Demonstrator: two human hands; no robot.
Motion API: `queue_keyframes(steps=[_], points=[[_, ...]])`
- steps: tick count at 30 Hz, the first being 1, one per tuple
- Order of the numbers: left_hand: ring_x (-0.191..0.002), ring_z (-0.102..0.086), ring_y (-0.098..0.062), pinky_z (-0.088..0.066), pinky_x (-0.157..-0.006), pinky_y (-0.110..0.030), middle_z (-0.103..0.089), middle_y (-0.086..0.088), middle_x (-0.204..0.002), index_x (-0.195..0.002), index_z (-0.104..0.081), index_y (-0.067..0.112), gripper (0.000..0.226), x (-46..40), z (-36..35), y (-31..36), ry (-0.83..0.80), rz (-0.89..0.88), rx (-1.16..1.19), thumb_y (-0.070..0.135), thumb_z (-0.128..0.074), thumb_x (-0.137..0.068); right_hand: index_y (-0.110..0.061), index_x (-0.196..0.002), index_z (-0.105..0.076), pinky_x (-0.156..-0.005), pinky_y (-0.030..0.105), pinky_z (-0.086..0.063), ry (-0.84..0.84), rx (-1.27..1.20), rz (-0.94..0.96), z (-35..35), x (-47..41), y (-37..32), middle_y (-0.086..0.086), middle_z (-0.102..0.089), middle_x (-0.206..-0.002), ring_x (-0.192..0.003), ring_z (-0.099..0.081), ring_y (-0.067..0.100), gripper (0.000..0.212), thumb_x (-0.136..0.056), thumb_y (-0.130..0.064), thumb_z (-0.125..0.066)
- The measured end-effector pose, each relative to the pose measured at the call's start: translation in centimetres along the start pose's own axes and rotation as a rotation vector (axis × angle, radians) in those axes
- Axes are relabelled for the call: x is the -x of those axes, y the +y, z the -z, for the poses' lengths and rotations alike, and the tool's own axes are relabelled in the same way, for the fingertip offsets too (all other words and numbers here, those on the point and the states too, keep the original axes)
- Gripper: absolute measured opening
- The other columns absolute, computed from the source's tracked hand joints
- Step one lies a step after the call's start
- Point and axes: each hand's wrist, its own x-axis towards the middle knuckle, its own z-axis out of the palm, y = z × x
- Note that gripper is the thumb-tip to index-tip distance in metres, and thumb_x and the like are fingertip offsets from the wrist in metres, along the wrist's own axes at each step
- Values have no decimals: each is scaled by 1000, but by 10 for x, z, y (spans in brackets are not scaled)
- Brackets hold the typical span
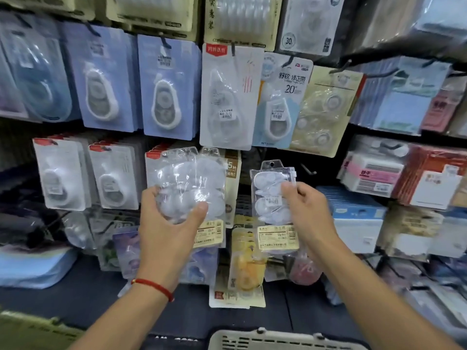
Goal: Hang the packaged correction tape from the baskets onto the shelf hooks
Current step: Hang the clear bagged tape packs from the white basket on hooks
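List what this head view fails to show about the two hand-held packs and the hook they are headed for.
- Left hand: how many clear packs it grips; glare and overlap merge them.
- Right hand: the single pack price label text, too small and blurred.
- Bare hook: its base is hidden behind that pack.
- Basket: contents cut off by the bottom edge.

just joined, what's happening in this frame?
A person is restocking a stationery shelf. The left hand grips a bunch of clear correction tape packs; the right hand pinches a single pack, held up just left of a bare shelf hook, not yet on it. A basket rim shows at the bottom.
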Motion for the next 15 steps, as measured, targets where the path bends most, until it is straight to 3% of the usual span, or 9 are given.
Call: queue_keyframes(steps=[3, 5, 11, 15], points=[[-93, -79, -18, -65, -80, -45, -76, 0, -113, -125, -52, 40, 64, 1, -2, -1, -4, 5, 14, 29, -91, -76, 7, -96, -58, -63, 35, -32, -19, -52, -52, -3, -6, 0, 5, -46, -72, -65, -40, 18, 55, -102, -47, -58], [-92, -79, -16, -66, -78, -39, -77, 1, -110, -126, -52, 36, 67, 1, -2, -1, -4, -6, 13, 32, -91, -73, 9, -94, -54, -63, 38, -32, -23, -83, -95, -4, -8, 0, 6, -43, -72, -66, -39, 21, 54, -100, -45, -60], [-98, -77, -18, -62, -90, -49, -75, 0, -114, -132, -51, 32, 69, 1, -2, -4, 20, -29, -7, 31, -93, -77, 9, -90, -52, -63, 39, -33, -38, -135, -118, -7, -10, -2, 7, -41, -73, -67, -39, 22, 53, -99, -43, -62], [-103, -76, -23, -61, -92, -53, -74, -2, -119, -132, -51, 33, 71, 0, 0, -2, 30, -34, 31, 34, -94, -75, -16, -74, -52, -57, 32, -30, -32, -115, -123, -12, -17, 3, -1, -37, -66, -60, -35, 16, 34, -97, -40, -61]])
